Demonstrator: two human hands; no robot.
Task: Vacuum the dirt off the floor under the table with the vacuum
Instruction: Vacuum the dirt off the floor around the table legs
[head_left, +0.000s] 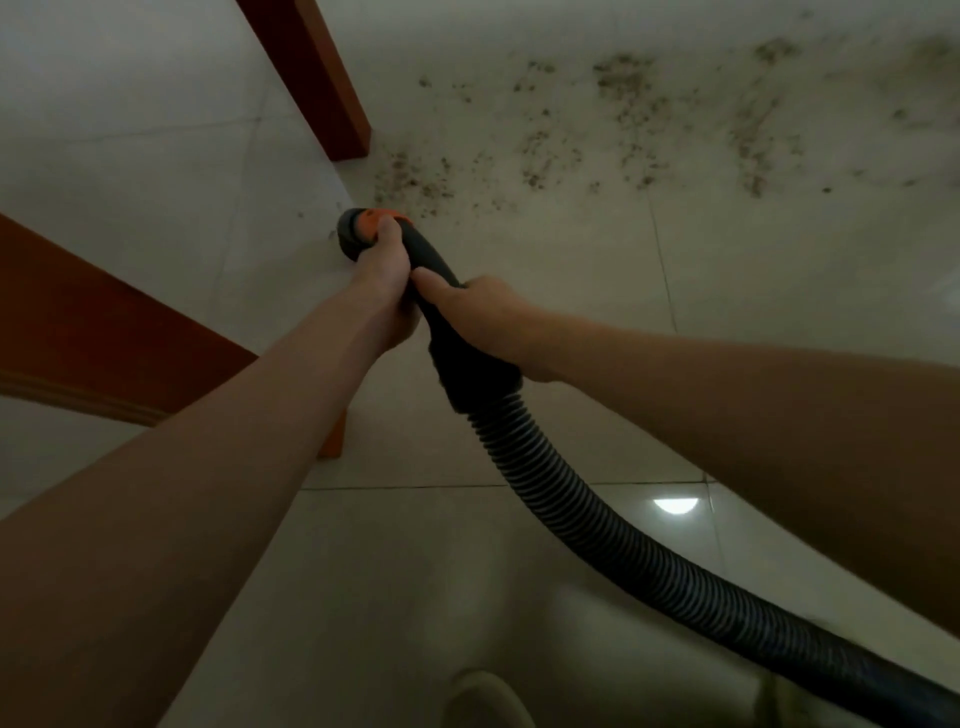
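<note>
Nearest the camera, two bare forearms reach forward and down over a pale tiled floor (519, 597), where a bright spot of reflected light sits on a glossy tile. A black ribbed hose (587, 525) curves in from the lower right and rises to a smooth black cuff. The right hand (480, 317) wraps that cuff from the right side, fingers curled round it and the thumb lying straight along the top of the dark handle (431, 260). Just ahead, the left hand (382, 270) grips the same handle higher up, fingers closed round it and the thumb pressed onto an orange collar (382, 215) at the front end; the two hands touch or nearly touch along the handle. The handle's rounded grey end points down toward the floor, beside the edge of the dirt; whether a tube or nozzle continues below it cannot be seen. To the left, a red-brown wooden rail of the counter (104, 332) crosses the view under the left forearm, and one of its legs (311, 78) stands farther back, its foot on the tile. Beyond the leg and the handle, the dirt (623, 114) lies scattered as dark crumbs and specks in loose patches, from the foot of the leg across to the far right, thickest in the shaded area farthest away.
</note>
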